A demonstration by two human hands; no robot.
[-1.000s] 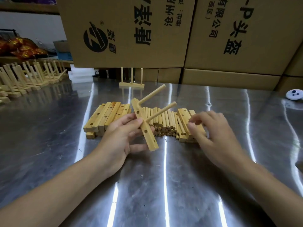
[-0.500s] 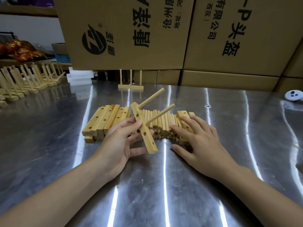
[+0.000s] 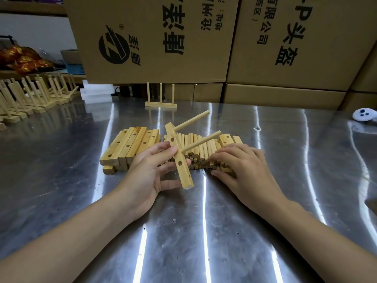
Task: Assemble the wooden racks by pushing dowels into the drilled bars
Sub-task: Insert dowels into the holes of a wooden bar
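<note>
The left hand holds a drilled bar just above the counter, thumb pressed on its top face and fingers curled behind it. The bar tilts, far end raised and near end low, close to the metal. Two dowels are seated in it and stick out up and to the right: the upper dowel near the far end and the lower dowel about midway along. Open holes show on the face turned to the camera.

The right hand lies palm down on the dowel pile, which is right behind the held bar. Its fingers are bent over the near ends of the dowels with the thumb low beside them. Whether it already pinches one I cannot tell.

Loose bars are stacked left of the pile, touching it or nearly so, and a few more bars lie at the pile's right edge, partly under the right hand.

Farther back on the counter one finished rack stands upright with three dowels — well apart from the hands. A row of finished racks fills the far left. A white block sits beside that row, and a small white device rests at the far right. Cardboard boxes with printed characters are stacked behind the counter.
</note>
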